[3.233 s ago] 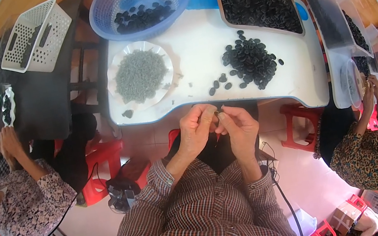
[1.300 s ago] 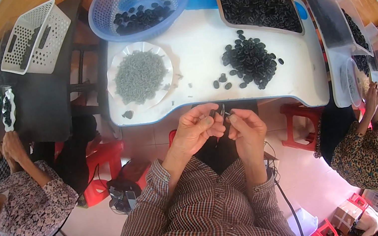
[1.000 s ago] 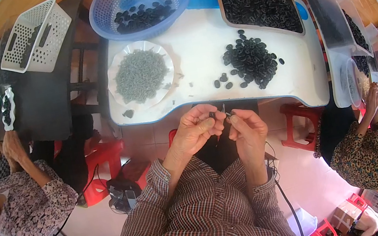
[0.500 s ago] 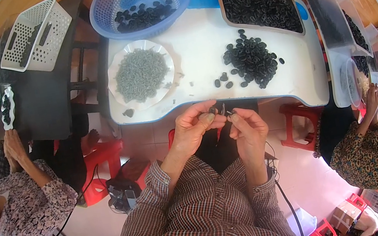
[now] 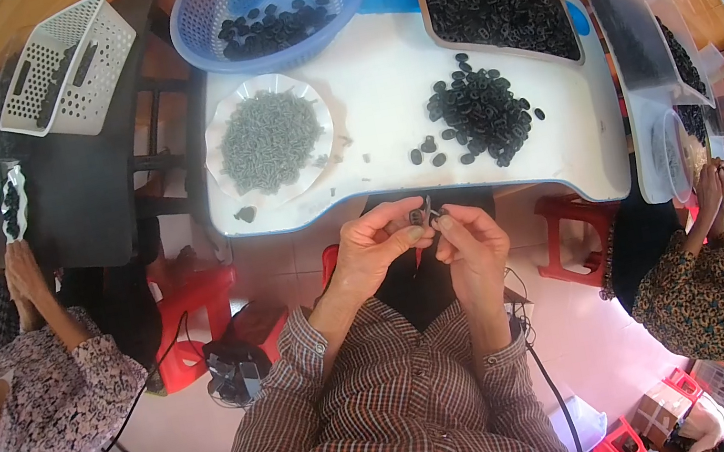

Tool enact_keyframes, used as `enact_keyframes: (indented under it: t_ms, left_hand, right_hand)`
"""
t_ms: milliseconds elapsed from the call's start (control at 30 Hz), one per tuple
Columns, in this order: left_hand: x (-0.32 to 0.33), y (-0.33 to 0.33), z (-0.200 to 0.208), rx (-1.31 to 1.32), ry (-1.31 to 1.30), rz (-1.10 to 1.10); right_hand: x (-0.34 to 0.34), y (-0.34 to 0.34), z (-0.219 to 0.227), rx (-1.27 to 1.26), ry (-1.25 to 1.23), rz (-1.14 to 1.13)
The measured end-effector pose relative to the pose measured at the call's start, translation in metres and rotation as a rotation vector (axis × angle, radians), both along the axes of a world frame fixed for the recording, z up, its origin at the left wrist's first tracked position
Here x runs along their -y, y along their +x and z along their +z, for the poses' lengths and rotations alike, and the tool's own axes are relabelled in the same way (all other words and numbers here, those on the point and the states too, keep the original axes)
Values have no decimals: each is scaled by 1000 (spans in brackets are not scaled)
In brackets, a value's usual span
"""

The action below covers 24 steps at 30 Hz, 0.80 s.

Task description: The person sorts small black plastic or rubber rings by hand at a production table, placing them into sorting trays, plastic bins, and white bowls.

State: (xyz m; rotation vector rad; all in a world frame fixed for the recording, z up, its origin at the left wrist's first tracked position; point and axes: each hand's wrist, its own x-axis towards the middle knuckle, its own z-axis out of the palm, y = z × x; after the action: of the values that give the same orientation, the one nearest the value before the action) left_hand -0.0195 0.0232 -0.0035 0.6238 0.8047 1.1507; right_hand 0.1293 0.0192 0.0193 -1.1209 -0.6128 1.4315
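Just off the front edge of the white table point(image 5: 381, 116), my two hands meet at the fingertips. My left hand point(image 5: 371, 249) pinches a small black oval piece point(image 5: 417, 216) between thumb and fingers. Beside it, my right hand point(image 5: 473, 250) is closed in a pinch on something tiny and partly hidden. A thin, pale, pointed sliver point(image 5: 428, 205) shows between the fingertips; which hand holds it I cannot tell. Beyond my hands lie a loose pile of black oval pieces point(image 5: 483, 117) on the right and small grey pieces point(image 5: 270, 141) on a white scalloped plate point(image 5: 316, 103) on the left.
A blue perforated basin point(image 5: 187, 29) with black pieces and a full tray point(image 5: 506, 54) stand at the back. People point(image 5: 64, 404) sit at both sides, by a dark table point(image 5: 81, 198) and clear bins point(image 5: 648, 146). Red stools point(image 5: 567, 233) stand below.
My right fingertips have moved slightly left, closer to my left ones. The black oval piece shows more plainly between my left fingers. The piles look the same.
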Motion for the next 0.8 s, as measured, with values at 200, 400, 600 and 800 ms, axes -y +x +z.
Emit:
enact_keyframes:
  t_ms: [200,400,600,800]
  left_hand:
    - [0,-1,2,-36,12,-19]
    - [-1,-4,-12,443,-61,-54]
    - [1,-4,-17,480,-76,-53]
    - [2,-3,-15,468,-35,-32]
  right_hand:
    - [1,-1,3,-5,-19,8]
    - [3,-2,9,110,2,36]
    - [6,-8,17,261,65,73]
    - [8,-8,18,303,93,86]
